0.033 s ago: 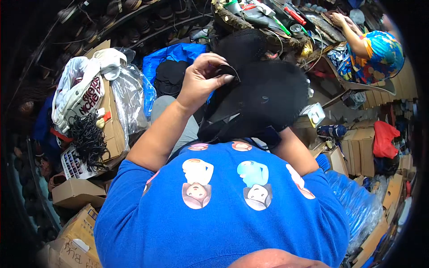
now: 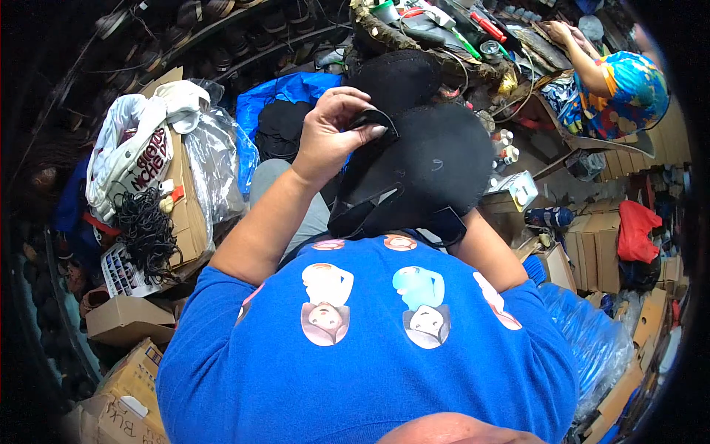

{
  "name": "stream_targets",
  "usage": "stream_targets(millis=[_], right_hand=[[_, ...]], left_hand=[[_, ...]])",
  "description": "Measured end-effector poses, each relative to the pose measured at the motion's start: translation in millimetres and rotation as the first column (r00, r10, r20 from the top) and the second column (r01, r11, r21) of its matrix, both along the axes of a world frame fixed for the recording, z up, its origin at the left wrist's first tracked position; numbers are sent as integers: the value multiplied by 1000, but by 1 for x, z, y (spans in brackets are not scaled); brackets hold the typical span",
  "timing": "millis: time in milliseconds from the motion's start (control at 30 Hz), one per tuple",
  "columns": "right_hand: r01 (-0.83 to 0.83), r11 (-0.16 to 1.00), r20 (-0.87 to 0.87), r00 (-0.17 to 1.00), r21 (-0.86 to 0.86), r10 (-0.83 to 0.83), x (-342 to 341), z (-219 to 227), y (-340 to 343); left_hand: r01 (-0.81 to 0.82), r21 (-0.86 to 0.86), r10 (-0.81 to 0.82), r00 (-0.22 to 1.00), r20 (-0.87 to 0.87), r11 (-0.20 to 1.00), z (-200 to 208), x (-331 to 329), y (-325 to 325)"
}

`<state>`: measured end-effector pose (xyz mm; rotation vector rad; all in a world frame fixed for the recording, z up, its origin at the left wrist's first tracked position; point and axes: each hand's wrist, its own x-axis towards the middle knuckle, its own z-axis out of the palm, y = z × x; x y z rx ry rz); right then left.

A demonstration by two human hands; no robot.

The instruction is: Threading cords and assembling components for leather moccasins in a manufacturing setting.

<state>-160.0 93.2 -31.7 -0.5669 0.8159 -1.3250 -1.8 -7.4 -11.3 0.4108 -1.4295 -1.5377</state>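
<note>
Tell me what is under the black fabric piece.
The right forearm runs in beneath the black fabric piece; the right hand is covered. The left hand pinches a black strap at its edge.

cluttered workbench (image 2: 518,70), tools, red-handled screwdriver (image 2: 487,27)

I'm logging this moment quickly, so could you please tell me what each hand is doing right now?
Left hand: closed, pinching a black strap on the black fabric piece.
Right hand: hidden behind the fabric; cannot be told.
</note>
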Motion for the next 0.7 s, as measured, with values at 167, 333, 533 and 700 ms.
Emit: stream_targets(millis=[167,333,533,700], right_hand=[[31,998,-5,1000,-53,-31,-7,0,6],[55,994,1,998,-93,-55,-15,-2,7],[111,984,0,994,-141,-112,-75,1,-24],[-66,979,-432,902,-193,-24,-81,36,-15]], left_hand=[[-37,-23,39,995,89,999,3,4,2],[206,275,-236,968,84,939,6,3,4],[76,361,-120,988,101,929,-9,2,4],[-41,267,-38,958,284,963,-11,17,-12]])
